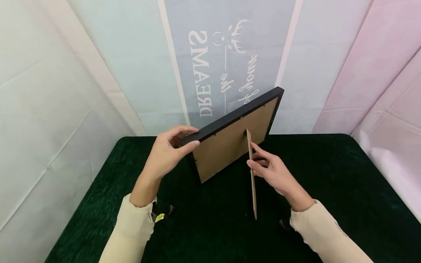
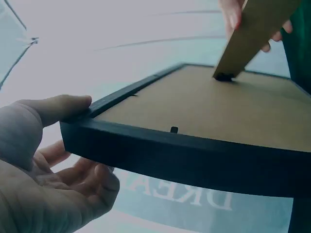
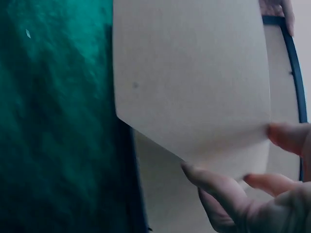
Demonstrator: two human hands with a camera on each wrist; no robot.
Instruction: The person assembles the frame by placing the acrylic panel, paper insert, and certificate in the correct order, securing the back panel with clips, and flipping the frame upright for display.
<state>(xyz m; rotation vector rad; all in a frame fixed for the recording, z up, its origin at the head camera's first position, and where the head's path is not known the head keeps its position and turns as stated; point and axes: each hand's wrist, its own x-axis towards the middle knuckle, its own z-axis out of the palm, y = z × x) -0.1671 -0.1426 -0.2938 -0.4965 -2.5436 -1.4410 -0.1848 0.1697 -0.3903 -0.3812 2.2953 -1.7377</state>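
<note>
A black picture frame [image 1: 227,151] stands tilted on the table with its brown backing board turned towards me. My left hand [image 1: 166,151] grips the frame's upper left corner, thumb on the near side and fingers behind. In the left wrist view the thumb lies on the frame edge [image 2: 184,158] and the fingers curl beneath it. From the middle of the backing, a flat brown easel leg [image 1: 253,190] sticks out, swung away from the board. My right hand [image 1: 273,171] pinches this leg between thumb and fingers, near its hinged end. The frame's front is hidden.
A dark green cloth covers the table [image 1: 204,233]. Behind it hangs a pale curtain [image 1: 223,65] with mirrored lettering and a deer head. Pale fabric walls rise at both sides. A small black item with a yellow-green label [image 1: 159,217] shows beside the left sleeve.
</note>
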